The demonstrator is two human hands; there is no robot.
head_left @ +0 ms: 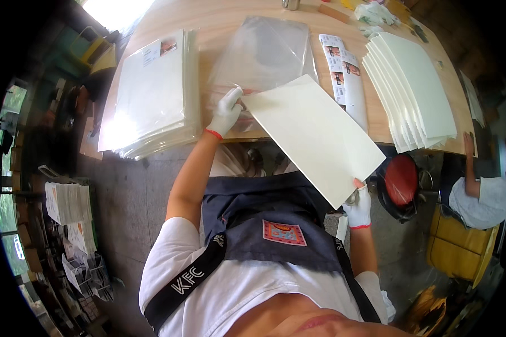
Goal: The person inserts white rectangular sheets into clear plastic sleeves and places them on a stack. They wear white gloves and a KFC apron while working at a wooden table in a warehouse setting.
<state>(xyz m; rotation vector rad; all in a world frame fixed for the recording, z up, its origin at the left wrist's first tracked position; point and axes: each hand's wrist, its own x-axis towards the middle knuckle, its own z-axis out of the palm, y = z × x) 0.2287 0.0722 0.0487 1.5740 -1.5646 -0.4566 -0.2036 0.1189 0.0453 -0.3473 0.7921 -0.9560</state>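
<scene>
- In the head view, a flat, smooth white board (pixel 315 140) is held slantwise.
- Its left corner is pinched by the gloved left hand (pixel 227 113), stretched forward.
- Its near edge is clasped by the gloved right hand (pixel 358 209), thumb uppermost.
- Beyond the left grip, glossy clear plastic sleeves (pixel 258 48) are spread.

A white board (pixel 315 140) is held at its 10 o'clock by the left hand (pixel 227 112), at 5 by the right hand (pixel 361 209); around it, clear bags (pixel 264 42) are laid at 11, labels (pixel 336 66) at 1, pale boards (pixel 419 90) at 2.
</scene>
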